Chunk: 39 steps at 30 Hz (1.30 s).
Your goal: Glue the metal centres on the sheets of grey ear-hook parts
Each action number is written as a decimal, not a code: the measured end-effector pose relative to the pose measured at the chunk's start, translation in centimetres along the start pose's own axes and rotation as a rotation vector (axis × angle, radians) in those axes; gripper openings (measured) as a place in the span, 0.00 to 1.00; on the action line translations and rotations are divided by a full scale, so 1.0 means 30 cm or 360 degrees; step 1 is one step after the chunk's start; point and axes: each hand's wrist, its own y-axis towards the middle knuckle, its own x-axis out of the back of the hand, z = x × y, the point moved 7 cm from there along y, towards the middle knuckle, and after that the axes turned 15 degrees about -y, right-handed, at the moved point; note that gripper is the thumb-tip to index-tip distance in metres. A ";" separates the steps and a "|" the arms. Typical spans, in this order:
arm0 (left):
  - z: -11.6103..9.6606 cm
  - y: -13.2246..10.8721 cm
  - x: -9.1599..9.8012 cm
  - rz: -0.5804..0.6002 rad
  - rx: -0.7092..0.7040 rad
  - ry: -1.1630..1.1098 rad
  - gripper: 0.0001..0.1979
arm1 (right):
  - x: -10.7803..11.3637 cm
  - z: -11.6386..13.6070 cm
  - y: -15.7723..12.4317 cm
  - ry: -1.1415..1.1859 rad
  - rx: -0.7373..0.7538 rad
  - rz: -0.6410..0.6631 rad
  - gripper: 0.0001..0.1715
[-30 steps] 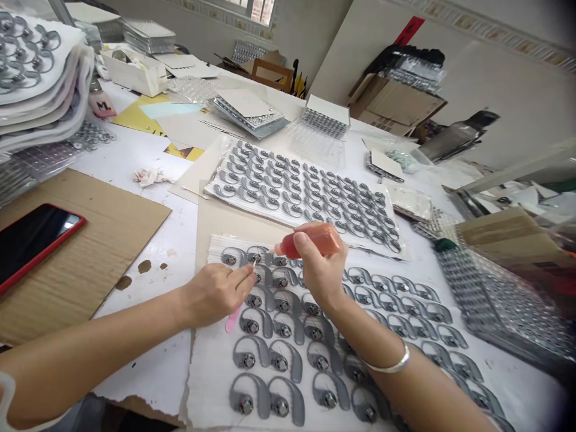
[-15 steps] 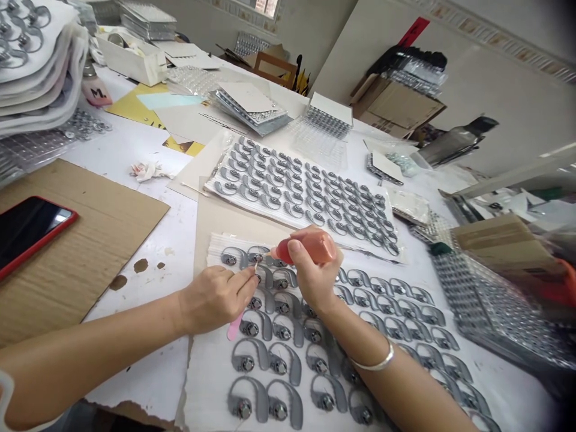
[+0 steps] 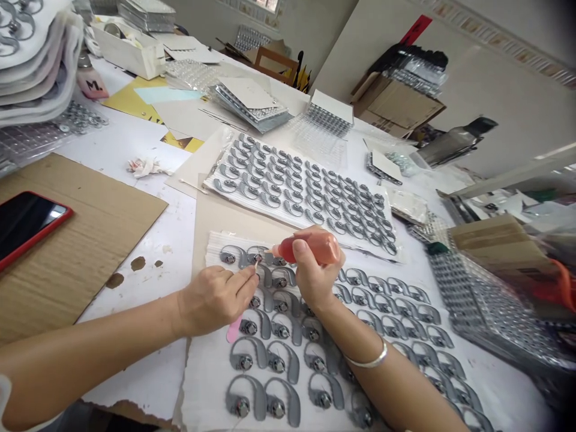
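My right hand (image 3: 317,273) is wrapped round a red squeeze bottle (image 3: 317,247), tilted so its narrow nozzle points left over the back row of grey ear hooks (image 3: 281,305). My left hand (image 3: 220,299) pinches a thin pale-tipped stick (image 3: 256,266), its tip close to the round metallic part of one ear hook. Beneath that hand a flat pink strip (image 3: 234,330) pokes out; whether it belongs to the stick, I cannot tell. The ear hooks lie in rows on a white padded sheet (image 3: 204,384), some hidden by my right arm.
Behind lies a second sheet of ear hooks (image 3: 292,186). A red-cased phone (image 3: 29,225) rests on cardboard (image 3: 103,228) at left, near crumpled tissue (image 3: 146,167). Stacked sheets (image 3: 36,78) stand back left. Plastic trays (image 3: 499,306) and a cardboard box (image 3: 504,252) crowd the right.
The bottle has shifted slightly right, its nozzle a little farther from the stick's tip. My left hand stays nearly in place. The view has turned slightly.
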 end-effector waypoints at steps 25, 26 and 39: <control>-0.011 0.000 -0.039 0.0121 0.0007 0.0157 0.07 | -0.017 0.031 -0.019 -0.0348 0.0328 0.0047 0.07; -0.011 0.000 -0.039 0.0122 0.0005 0.0164 0.07 | -0.017 0.025 -0.021 -0.0355 0.0323 0.0046 0.08; -0.014 -0.001 -0.043 0.0130 0.0002 0.0195 0.08 | -0.027 0.039 -0.018 -0.0346 0.0416 0.0071 0.06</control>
